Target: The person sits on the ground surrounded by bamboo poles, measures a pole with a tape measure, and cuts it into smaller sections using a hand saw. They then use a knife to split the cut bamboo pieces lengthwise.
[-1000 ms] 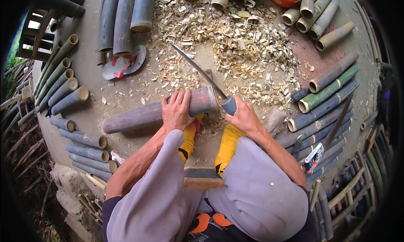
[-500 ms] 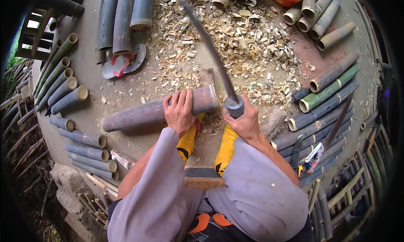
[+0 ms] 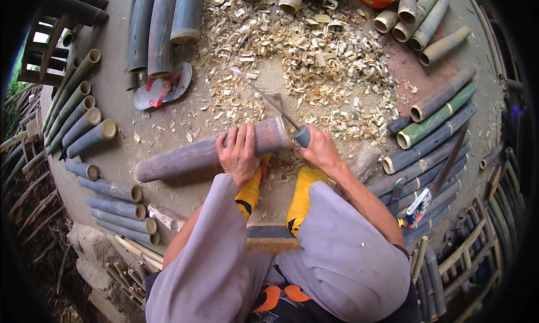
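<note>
A thick dark bamboo tube [image 3: 185, 159] lies slanted across the ground in front of my feet, its cut right end raised. My left hand [image 3: 240, 150] wraps over its upper right part and grips it. With my right hand [image 3: 321, 150] I hold a long-bladed knife [image 3: 302, 134] by its dark round handle, just beside the tube's cut end. The blade is smeared by motion and runs away to the far left, close past that end. A wooden block [image 3: 274, 101] sits beyond the tube's end, partly hidden.
Pale chips [image 3: 337, 59] cover the ground ahead. Dark bamboo lengths [image 3: 115, 202] line the left, and others, one green [image 3: 438, 118], the right. A sandal [image 3: 163, 87] with red straps lies at far left. At right, a long blade [image 3: 452, 160] rests on the bamboo. My yellow-covered feet [image 3: 303, 194] flank the work.
My right hand has swung the knife down, from a raised blade pointing away to one low beside the tube's cut end. My left hand and the tube stay nearly in place.
</note>
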Tool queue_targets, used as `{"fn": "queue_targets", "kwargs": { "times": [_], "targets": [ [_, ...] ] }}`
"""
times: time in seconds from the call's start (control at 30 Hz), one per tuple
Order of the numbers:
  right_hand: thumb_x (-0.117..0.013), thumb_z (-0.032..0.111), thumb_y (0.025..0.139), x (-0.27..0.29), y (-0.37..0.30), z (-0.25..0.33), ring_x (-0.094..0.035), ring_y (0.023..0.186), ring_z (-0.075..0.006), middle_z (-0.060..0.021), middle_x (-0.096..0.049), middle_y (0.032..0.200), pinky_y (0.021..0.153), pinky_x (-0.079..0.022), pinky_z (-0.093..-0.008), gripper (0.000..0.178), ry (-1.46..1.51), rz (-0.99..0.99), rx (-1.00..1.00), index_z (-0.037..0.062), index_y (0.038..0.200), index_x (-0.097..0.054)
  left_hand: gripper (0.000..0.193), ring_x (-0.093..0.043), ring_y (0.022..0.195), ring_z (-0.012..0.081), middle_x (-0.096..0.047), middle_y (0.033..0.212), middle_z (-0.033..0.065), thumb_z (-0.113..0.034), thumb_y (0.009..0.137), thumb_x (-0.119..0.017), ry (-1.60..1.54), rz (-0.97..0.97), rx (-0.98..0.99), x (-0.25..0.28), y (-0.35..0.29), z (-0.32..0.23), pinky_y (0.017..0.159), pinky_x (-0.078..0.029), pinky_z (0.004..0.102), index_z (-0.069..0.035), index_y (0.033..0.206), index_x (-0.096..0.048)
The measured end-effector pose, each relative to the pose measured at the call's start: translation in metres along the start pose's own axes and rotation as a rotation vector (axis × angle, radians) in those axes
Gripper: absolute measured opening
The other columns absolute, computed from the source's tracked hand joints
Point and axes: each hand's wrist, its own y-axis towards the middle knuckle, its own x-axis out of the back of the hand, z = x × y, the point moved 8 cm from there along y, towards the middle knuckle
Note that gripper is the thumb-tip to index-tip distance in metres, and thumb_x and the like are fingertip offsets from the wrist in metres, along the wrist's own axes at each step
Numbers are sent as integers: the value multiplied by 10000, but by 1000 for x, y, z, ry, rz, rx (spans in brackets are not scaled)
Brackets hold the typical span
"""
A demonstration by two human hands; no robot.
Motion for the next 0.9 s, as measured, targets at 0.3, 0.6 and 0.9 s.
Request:
{"fn": "queue_targets", "kwargs": {
  "times": [0.3,0.6,0.9],
  "targets": [
    [-725,125,702,15,-17,45,-680,718,-254,-134,-682,818,671,-552,-360,340,241,-173,137,-16,988,-607,757,-524,1147,219,-576,1203,59,-192,566,-762,19,-41,19,-1,-8,2,988,-322,427,-72,1276,-526],
    [-700,68,730,13,-9,42,-687,713,-242,-159,-674,811,633,-564,-312,323,5,19,-19,-28,1019,-593,841,-529,1163,262,-584,1200,89,-294,502,-833,-337,707,104,-20,32,34,988,-348,443,-76,1249,-515],
    [-698,73,750,2,-6,-1,-703,758,-302,-214,-673,763,668,-564,-385,329,-251,127,-57,-35,1032,-566,889,-559,1123,234,-602,1197,85,-258,452,-822,-147,171,77,-7,2,26,962,-365,409,-65,1263,-512]
  ]
}}
